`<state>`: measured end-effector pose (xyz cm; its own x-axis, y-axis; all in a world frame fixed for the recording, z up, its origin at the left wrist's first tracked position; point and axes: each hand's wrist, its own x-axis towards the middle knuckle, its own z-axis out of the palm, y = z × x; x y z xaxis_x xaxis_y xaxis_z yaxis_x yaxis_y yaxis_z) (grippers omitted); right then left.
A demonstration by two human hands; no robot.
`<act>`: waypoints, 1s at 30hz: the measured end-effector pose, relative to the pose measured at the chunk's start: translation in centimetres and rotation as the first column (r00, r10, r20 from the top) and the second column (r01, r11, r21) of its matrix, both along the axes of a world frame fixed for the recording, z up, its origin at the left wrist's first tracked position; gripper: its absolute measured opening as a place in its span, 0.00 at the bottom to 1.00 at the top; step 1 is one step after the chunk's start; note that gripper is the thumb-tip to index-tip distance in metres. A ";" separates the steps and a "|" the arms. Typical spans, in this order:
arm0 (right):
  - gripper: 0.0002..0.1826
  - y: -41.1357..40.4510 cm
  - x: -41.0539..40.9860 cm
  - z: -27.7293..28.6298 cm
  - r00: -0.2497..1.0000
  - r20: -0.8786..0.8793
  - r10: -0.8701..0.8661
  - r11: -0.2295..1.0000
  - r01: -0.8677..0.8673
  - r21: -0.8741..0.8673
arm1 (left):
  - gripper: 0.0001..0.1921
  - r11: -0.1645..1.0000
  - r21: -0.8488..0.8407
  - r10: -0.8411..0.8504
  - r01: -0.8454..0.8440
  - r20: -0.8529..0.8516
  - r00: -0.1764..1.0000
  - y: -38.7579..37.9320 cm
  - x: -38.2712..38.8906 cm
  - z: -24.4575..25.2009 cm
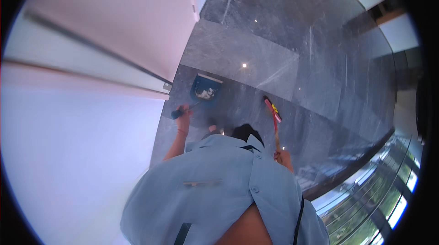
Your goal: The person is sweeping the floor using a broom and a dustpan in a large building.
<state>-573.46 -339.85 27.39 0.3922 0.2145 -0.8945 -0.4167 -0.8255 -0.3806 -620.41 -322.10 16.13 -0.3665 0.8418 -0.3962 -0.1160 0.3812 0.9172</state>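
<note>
My left hand (184, 112) grips the dark handle of a blue dustpan (208, 83), which is out in front of my left side with its pale lip turned away from me. White debris (205, 93) lies inside the pan. Over to the right, my right hand (282, 156) is closed around the wooden-looking stick of a broom (273, 109). The broom's head is red and black with a yellow patch, and it sits a good way to the right of the dustpan. Whether either tool touches the floor is hard to tell.
Grey marble-look tiles (240, 44) cover the floor, with bright light reflections. A white wall (79, 142) and a pale door (137, 15) stand close on my left. At lower right, railings (370, 197) run along a dark floor edge (346, 173), with greenery beyond.
</note>
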 end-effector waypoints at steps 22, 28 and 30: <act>0.05 43.1 17.9 -4.7 0.599 -0.437 -0.671 0.675 0.737 -0.026 | 0.08 0.991 0.120 0.039 -0.052 0.113 0.993 45.6 13.4 11.2; 0.04 55.5 22.8 -4.7 0.386 -0.663 -0.641 0.576 0.813 -0.083 | 0.08 0.986 0.165 0.002 -0.023 0.126 0.992 59.8 17.6 9.3; 0.04 59.1 23.0 -2.7 0.417 -0.760 -0.498 0.607 0.794 0.039 | 0.08 0.986 0.165 -0.025 0.009 0.095 0.995 65.9 19.1 8.8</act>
<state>-550.45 -280.80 24.66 -0.0611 0.4894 -0.8699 -0.9976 -0.0573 0.0378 -601.28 -256.16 24.95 -0.3182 0.9043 -0.2846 -0.2021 0.2286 0.9523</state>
